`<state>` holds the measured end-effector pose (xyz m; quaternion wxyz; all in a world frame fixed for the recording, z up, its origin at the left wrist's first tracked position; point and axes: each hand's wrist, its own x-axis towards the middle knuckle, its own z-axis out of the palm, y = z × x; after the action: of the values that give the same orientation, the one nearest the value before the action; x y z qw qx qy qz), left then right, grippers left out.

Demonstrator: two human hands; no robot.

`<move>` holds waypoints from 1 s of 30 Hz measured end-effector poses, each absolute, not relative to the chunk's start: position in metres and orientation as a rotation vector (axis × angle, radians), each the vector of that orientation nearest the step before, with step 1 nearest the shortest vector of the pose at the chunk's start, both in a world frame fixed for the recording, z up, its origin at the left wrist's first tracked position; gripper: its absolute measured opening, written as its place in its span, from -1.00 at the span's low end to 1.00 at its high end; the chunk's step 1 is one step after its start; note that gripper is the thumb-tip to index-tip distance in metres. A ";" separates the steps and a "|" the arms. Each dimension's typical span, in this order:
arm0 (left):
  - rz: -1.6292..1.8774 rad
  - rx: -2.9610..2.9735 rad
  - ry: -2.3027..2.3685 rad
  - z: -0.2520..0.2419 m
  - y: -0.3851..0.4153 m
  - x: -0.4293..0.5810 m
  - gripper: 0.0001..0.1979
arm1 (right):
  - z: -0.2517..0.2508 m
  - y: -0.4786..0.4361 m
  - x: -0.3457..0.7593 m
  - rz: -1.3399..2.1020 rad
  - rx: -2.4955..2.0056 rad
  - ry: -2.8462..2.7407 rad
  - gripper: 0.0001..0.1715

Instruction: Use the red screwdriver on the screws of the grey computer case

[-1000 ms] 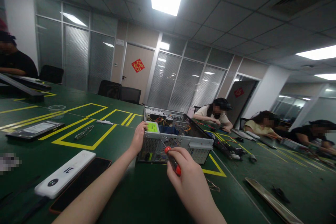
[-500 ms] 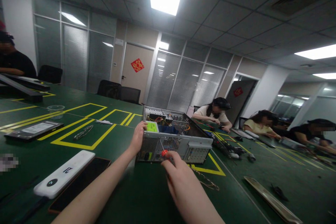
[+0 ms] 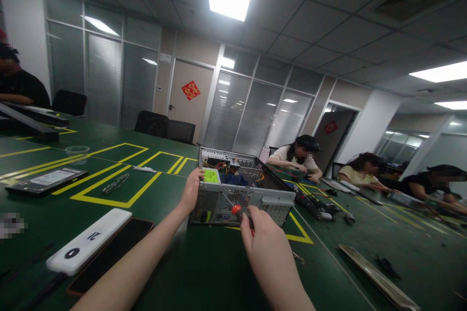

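Note:
An open grey computer case (image 3: 243, 197) lies on the green table (image 3: 204, 262), its back panel facing me and coloured cables showing inside. My left hand (image 3: 192, 191) is closed over the case's near left top corner, beside a green-labelled power supply (image 3: 211, 176). My right hand (image 3: 265, 248) is wrapped round a red-handled screwdriver (image 3: 238, 211). The screwdriver's shaft points at the case's back panel.
A white power bank (image 3: 88, 241) lies on a dark phone (image 3: 109, 257) at the near left. A tablet (image 3: 45, 180) and a clear cup (image 3: 77, 151) sit farther left. Several other people work along the right side and far left. A metal side panel (image 3: 377, 278) lies at the right.
My right hand dipped toward the case, then drew back slightly, shifting its grip on the screwdriver. My left hand stayed on the case's corner.

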<state>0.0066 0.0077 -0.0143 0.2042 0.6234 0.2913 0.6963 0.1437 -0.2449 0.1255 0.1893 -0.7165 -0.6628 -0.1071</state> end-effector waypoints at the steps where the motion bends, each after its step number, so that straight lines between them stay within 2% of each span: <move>1: 1.940 1.737 0.819 -0.014 0.008 0.007 -0.48 | 0.126 -0.244 0.144 -0.302 -2.027 -1.844 -0.76; 4: 1.928 1.739 0.830 -0.014 0.008 0.006 -0.50 | 0.122 -0.243 0.145 -0.252 -1.979 -1.866 -0.90; 7: 1.924 1.746 0.832 -0.015 0.008 0.006 -0.50 | 0.112 -0.244 0.146 -0.264 -1.890 -1.941 -0.65; 9: 1.923 1.751 0.836 -0.014 0.007 0.005 -0.48 | 0.107 -0.244 0.147 -0.340 -1.843 -1.963 -0.56; 13: 1.915 1.763 0.836 -0.013 0.006 0.005 -0.44 | 0.116 -0.245 0.146 -0.447 -1.952 -1.897 -0.79; 17: 1.925 1.766 0.825 -0.012 0.005 0.005 -0.44 | 0.127 -0.244 0.142 -0.389 -2.112 -1.846 -0.74; 19: 1.934 1.764 0.827 -0.012 0.005 0.005 -0.44 | 0.124 -0.244 0.141 -0.336 -2.062 -1.887 -0.87; 20: 1.938 1.764 0.828 -0.012 0.005 0.005 -0.44 | 0.121 -0.245 0.140 -0.319 -2.021 -1.915 -0.83; 23: 1.937 1.766 0.831 -0.013 0.006 0.004 -0.45 | 0.113 -0.247 0.140 -0.287 -1.952 -2.005 -0.45; 25: 1.933 1.775 0.830 -0.013 0.006 0.005 -0.45 | 0.112 -0.249 0.140 -0.276 -1.965 -2.029 -0.39; 29: 1.944 1.778 0.842 -0.014 0.007 0.006 -0.45 | 0.120 -0.249 0.138 -0.323 -2.111 -1.898 -0.73; 30: 1.948 1.773 0.845 -0.014 0.008 0.007 -0.45 | 0.121 -0.248 0.138 -0.336 -2.160 -1.860 -0.75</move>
<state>0.0065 0.0077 -0.0138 0.1863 0.6298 0.3002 0.6918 0.1378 -0.2480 0.1215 0.1353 -0.7457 -0.6420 -0.1161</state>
